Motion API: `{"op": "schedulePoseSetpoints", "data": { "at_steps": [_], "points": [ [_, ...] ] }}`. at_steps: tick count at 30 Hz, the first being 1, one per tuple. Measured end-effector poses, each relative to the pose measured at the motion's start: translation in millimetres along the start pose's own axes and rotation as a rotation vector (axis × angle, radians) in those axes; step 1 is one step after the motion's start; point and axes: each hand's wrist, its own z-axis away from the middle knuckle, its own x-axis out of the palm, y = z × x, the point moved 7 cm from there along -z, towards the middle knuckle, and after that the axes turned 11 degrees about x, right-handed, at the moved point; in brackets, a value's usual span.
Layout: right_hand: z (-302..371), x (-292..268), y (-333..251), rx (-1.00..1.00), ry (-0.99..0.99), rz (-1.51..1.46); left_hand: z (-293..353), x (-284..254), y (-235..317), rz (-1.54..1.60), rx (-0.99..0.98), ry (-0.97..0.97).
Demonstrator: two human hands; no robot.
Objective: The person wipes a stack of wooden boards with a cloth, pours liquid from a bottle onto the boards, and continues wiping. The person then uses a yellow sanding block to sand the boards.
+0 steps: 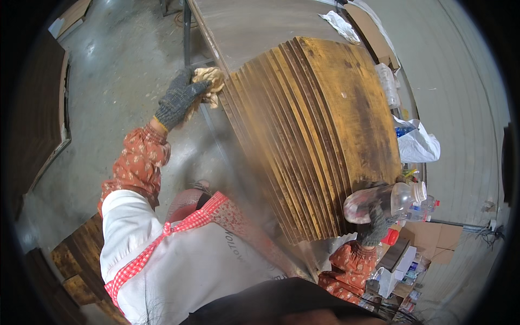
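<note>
My left hand (177, 99), in a grey knit glove, is closed on a crumpled cream rag (210, 85) at the left edge of the stacked boards. Those brown and yellow wooden boards (349, 100) lie fanned in a stepped row, the rightmost face showing whole. At the near right corner of the stack, my right hand (375, 223), also gloved, grips a clear plastic bottle (400, 199). The bottle lies tilted over, its open-looking neck pointing right; a reddish tint shows at its base end. Part of the right hand is hidden behind the bottle.
The boards rest on a brown-topped table (244, 24). Along its right side are a white cloth (341, 27), a white plastic bag (420, 143) and another clear bottle (387, 84). Cardboard boxes (428, 238) stand at lower right. A dark panel stack (38, 108) is at far left.
</note>
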Motion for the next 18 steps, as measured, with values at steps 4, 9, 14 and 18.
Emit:
{"op": "schedulePoseSetpoints", "data": {
  "at_steps": [4,9,14,18],
  "points": [
    [39.9,74.0,-63.3,0.088,-0.491,-0.024,30.5,21.0,17.7,0.496,-0.077,-0.191],
    [72.2,196.7,-127.2,0.162,-1.076,-0.163,58.2,29.8,8.8,0.749,-0.171,-0.093],
    [77.5,260.3,-148.1,0.195,-1.162,0.156,81.8,32.8,-6.2,0.905,-0.285,-0.058],
    [77.6,273.7,-150.9,-0.015,-1.162,0.311,91.3,25.9,-3.5,0.446,-0.147,-0.235]
  ]
}}
